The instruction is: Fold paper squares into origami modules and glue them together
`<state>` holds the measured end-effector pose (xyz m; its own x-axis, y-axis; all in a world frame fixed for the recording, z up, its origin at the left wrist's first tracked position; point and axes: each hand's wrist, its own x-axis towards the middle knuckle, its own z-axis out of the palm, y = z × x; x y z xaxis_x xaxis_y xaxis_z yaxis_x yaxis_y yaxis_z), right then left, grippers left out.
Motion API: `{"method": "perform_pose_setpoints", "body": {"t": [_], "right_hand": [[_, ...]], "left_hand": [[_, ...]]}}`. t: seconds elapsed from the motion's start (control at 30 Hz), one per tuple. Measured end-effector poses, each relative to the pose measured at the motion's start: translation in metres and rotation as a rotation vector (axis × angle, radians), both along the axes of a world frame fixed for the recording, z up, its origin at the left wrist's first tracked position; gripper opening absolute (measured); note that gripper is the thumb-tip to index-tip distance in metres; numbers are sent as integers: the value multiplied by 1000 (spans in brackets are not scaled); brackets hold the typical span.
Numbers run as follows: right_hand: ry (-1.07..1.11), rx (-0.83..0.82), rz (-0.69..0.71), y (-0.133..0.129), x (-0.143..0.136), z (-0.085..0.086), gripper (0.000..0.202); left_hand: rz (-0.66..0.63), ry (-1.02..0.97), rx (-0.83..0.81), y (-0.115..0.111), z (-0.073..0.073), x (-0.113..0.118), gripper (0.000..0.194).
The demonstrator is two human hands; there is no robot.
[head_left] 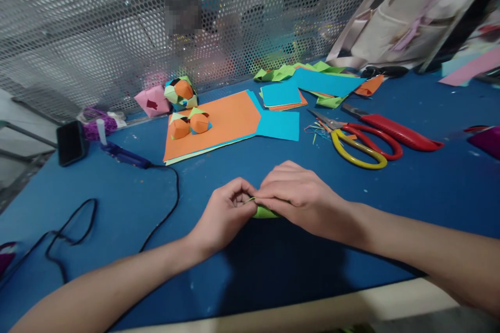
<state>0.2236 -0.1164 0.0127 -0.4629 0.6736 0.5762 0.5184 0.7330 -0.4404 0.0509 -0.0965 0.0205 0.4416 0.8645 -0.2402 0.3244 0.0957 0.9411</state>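
Observation:
Both my hands meet just above the blue table, near its front edge, around a small piece of green paper (266,212). My left hand (226,213) pinches the paper's left end between thumb and fingers. From the other side, the fingers of my right hand (300,195) press together on its top edge and cover much of it. The green paper looks folded, but its full shape is hidden. Beyond my hands lie orange sheets (230,114) with folded orange pieces (189,125) on them, and a blue sheet (279,125).
Scissors (359,148) and a red-handled cutter (402,132) lie to the right. At left are a blue glue gun (125,155) with a black cord (177,192) and a phone (71,143). Folded paper balls (180,92) stand by the perforated metal screen (117,26).

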Motion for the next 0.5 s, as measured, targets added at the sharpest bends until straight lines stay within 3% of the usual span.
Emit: {"method": "perform_pose_setpoints", "body": {"t": [0.2,0.33,0.5], "right_hand": [[50,33,-21,3,1,-1,10],[38,-6,-34,4,3,0,14],[198,-200,-179,4,5,9,20]], "left_hand": [[26,-41,-27,0,-1,0,7],[39,-35,-35,0,1,0,6],[109,-134,-16,2,-1,-2,12]]}}
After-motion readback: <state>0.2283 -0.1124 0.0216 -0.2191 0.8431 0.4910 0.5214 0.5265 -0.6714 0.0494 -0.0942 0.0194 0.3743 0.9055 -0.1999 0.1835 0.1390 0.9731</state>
